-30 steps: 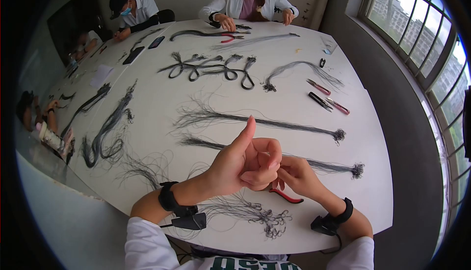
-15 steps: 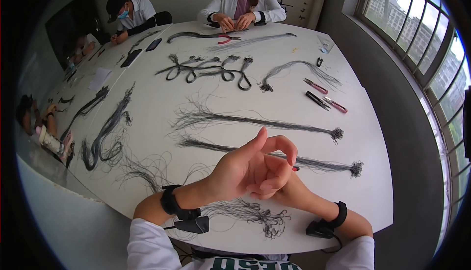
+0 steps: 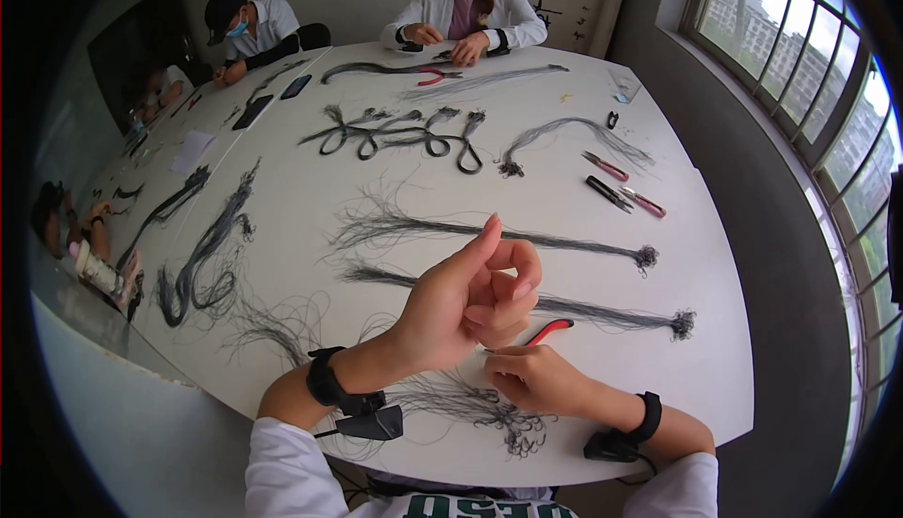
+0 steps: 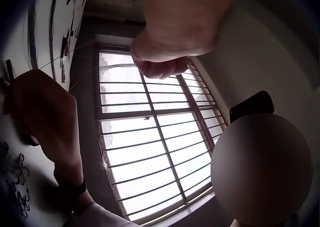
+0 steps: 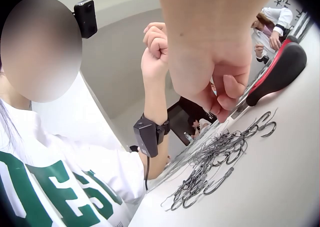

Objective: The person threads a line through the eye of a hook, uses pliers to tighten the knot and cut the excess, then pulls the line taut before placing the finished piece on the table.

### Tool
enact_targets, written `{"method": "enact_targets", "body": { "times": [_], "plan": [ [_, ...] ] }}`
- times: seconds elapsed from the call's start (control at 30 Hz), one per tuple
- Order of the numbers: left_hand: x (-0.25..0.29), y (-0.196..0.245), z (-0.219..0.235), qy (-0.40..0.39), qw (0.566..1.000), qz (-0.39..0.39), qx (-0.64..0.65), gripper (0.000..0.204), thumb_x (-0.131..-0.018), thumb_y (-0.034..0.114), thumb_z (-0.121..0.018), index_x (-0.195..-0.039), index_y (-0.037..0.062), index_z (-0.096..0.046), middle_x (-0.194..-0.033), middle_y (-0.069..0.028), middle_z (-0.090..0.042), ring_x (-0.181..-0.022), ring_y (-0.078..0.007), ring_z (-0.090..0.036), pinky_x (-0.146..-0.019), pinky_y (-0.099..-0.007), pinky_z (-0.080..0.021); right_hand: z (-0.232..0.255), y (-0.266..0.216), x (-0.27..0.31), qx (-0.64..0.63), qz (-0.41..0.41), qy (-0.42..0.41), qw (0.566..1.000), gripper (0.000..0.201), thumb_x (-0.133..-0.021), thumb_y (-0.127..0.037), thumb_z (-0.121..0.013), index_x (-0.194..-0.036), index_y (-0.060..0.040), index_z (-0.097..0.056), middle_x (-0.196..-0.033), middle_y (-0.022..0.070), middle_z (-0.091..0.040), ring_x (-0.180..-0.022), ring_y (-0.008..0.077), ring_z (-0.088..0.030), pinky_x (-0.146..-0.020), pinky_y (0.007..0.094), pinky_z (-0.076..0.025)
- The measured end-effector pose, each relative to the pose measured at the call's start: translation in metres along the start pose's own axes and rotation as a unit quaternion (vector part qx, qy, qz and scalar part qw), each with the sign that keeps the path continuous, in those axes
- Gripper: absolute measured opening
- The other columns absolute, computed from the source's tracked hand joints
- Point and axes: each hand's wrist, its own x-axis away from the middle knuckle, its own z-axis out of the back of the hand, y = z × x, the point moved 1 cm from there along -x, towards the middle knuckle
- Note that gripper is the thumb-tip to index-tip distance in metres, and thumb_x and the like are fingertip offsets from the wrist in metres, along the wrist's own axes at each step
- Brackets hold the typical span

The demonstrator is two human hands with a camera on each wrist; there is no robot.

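Observation:
My left hand (image 3: 470,306) is raised over the table with its fingers curled. Thin fishing line (image 4: 117,66) stretches between it and the right hand in the left wrist view. Lower and to the right, my right hand (image 3: 536,379) has thumb and fingers pinched together on the line, close above the table. Just beyond it lie pliers with a red handle (image 3: 552,330), their jaws mostly hidden. A cluster of fish hooks (image 3: 517,421) tied to dark lines lies beneath the right hand; the right wrist view shows the hooks (image 5: 215,159) from close by.
Two long bundles of hooked line, a far bundle (image 3: 564,240) and a near bundle (image 3: 611,314), lie across the table. Looped bundles (image 3: 404,132) lie beyond them. Thread snips (image 3: 609,193) are at the right. Loose line (image 3: 282,325) spreads at left. Other people sit across the table.
The hands were close together, then overlapped with the left in front. Now the right hand has come lower and nearer, the left is back up and left, and the pliers' red handle shows more.

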Motion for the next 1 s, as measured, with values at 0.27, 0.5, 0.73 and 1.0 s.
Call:
{"method": "enact_targets", "body": {
  "times": [0.27, 0.5, 0.73, 1.0],
  "plan": [
    [-0.01, -0.035, 0.045, 0.192, 0.971, -0.005, -0.143, 0.046, -0.099, 0.047, -0.023, -0.078, 0.0104, -0.04, -0.049, 0.0056, -0.024, -0.04, -0.0048, -0.017, -0.038, -0.0228, -0.016, 0.007, -0.027, 0.002, 0.038, 0.104, -0.01, 0.994, 0.01, -0.075, 0.001, -0.06, -0.083, -0.0023, -0.056, -0.073, 0.0085, -0.055, -0.058, 0.0265, -0.056, -0.05, 0.0349, -0.044],
    [0.011, -0.057, 0.045, 0.151, 0.933, 0.254, -0.207, 0.045, -0.099, 0.044, -0.027, -0.076, 0.0096, -0.044, -0.054, 0.0034, -0.038, -0.044, -0.0036, -0.031, -0.036, -0.0192, -0.024, 0.048, -0.036, 0.0, 0.205, 0.135, 0.072, 0.967, 0.013, -0.073, -0.001, -0.063, -0.084, -0.0044, -0.056, -0.079, 0.0048, -0.057, -0.061, 0.0213, -0.058, -0.048, 0.0327, -0.044],
    [0.036, -0.056, 0.043, 0.032, 0.929, 0.366, -0.042, 0.038, -0.101, 0.035, -0.028, -0.088, 0.0068, -0.05, -0.052, 0.0048, -0.032, -0.043, -0.0035, -0.025, -0.036, -0.0204, -0.018, 0.046, -0.028, 0.003, 0.294, 0.143, 0.025, 0.945, 0.022, -0.064, -0.004, -0.064, -0.086, -0.0059, -0.058, -0.085, 0.0023, -0.057, -0.068, 0.0168, -0.056, -0.049, 0.0291, -0.047],
    [0.05, -0.059, 0.034, 0.142, 0.953, 0.266, 0.01, 0.017, -0.096, 0.015, -0.045, -0.089, 0.0005, -0.05, -0.05, 0.007, -0.024, -0.04, -0.0032, -0.021, -0.036, -0.0217, -0.015, 0.043, -0.017, 0.003, 0.284, 0.156, 0.027, 0.946, 0.024, -0.065, -0.004, -0.064, -0.088, -0.0073, -0.06, -0.085, 0.0007, -0.057, -0.067, 0.0156, -0.055, -0.049, 0.0284, -0.047]
  ]
}}
